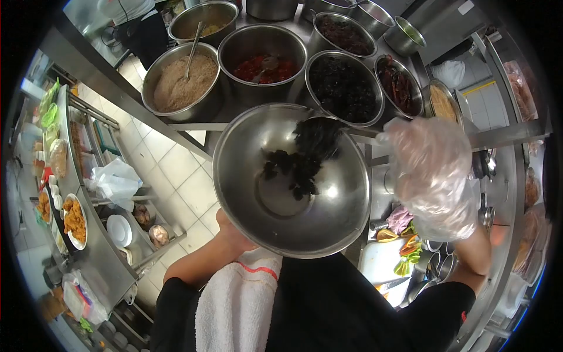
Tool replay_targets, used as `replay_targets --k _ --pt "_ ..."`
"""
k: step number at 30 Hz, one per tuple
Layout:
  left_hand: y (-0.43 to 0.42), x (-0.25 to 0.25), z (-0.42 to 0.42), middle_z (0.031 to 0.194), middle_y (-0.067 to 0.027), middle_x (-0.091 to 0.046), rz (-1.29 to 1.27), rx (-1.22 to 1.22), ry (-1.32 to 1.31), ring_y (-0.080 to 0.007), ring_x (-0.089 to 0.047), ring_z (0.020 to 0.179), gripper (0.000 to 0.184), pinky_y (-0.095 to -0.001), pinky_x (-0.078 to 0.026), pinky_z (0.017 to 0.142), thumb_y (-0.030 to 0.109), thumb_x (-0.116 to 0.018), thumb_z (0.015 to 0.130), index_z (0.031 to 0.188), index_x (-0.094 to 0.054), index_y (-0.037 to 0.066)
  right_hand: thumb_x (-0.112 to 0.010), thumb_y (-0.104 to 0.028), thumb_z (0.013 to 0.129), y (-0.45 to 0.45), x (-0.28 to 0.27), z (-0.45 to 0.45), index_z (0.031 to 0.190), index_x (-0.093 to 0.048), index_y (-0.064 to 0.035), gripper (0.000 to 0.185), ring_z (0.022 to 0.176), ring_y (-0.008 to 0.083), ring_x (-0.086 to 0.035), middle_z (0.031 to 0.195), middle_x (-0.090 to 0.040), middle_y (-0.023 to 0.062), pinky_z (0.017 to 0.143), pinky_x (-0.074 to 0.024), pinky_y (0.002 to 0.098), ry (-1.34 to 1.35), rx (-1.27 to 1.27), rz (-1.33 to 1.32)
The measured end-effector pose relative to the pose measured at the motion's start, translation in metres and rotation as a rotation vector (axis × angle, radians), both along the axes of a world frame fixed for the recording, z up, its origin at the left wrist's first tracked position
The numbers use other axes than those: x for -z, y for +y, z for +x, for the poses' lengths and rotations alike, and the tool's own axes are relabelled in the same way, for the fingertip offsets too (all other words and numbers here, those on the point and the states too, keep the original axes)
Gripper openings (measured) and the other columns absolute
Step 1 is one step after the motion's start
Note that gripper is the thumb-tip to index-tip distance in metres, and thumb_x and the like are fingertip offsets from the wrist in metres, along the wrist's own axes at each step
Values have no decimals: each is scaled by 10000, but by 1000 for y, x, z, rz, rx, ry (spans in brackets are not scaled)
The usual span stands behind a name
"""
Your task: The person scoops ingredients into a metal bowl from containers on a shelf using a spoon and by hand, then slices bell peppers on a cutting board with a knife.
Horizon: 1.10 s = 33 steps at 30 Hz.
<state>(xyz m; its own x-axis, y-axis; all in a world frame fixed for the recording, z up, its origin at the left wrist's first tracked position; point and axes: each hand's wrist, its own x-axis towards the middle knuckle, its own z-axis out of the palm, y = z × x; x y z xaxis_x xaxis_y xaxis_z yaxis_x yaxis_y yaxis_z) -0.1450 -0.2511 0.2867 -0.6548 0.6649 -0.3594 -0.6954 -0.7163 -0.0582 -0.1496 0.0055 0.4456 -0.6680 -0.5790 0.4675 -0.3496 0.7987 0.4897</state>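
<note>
My left hand (231, 234) grips the lower left rim of a large steel bowl (275, 226); most of its fingers are hidden beneath the bowl. Inside the bowl lie dark black pieces (296, 170), and a blurred dark clump (319, 138) hangs over its upper right side. My right hand (431, 164), in a clear plastic glove, is just right of the bowl; motion and the loose plastic obscure its fingers. Beyond the bowl stands a steel pot of black pieces (343, 88). A white towel (237, 299) hangs below my left wrist.
On the shelf ahead are a pot of brown powder with a spoon (185, 82), a pot of red pieces (264, 67) and a pot of dried chilies (396, 85). Cut vegetables lie on a white board (378, 264) at lower right. A person (141, 29) stands at upper left.
</note>
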Motion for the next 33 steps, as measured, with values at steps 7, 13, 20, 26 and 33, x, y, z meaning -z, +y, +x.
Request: replay_targets --k 7,13,20,26,33 --pt "-3 -1 2 1038 -137 -651 -12 2 -41 -238 -642 920 453 -357 -526 783 233 -795 695 1059 -625 24 -622 -134 785 24 10 -44 748 -602 -77 71 677 311 -588 691 -591 116 578 -466 427 116 47 12" --pt "-6 0 2 1006 -135 -670 -17 -14 -61 -228 -657 891 440 -342 -535 762 229 -818 681 1029 -647 21 -614 -142 794 24 27 -59 731 -590 -75 95 671 318 -584 671 -581 127 574 -458 438 -16 60 -93" --pt "-9 0 7 969 -132 -691 9 -39 -89 -217 -674 857 425 -325 -546 737 223 -846 665 994 -672 17 -618 -156 801 6 28 -45 733 -585 -71 114 655 312 -582 648 -565 123 564 -450 441 -252 141 -213" --pt "-9 0 5 976 -85 -696 -78 -20 -115 -209 -668 862 428 -319 -529 745 293 -843 659 987 -686 69 -587 -164 851 7 23 -33 757 -597 -44 152 648 302 -565 672 -567 123 587 -442 394 -494 210 -432" --pt "-7 1 1 1009 -90 -676 -62 -26 -83 -218 -651 894 443 -334 -518 768 298 -821 675 1019 -662 69 -554 -117 856 31 26 -33 813 -614 -24 119 676 290 -548 695 -561 126 647 -435 352 -819 359 -928"
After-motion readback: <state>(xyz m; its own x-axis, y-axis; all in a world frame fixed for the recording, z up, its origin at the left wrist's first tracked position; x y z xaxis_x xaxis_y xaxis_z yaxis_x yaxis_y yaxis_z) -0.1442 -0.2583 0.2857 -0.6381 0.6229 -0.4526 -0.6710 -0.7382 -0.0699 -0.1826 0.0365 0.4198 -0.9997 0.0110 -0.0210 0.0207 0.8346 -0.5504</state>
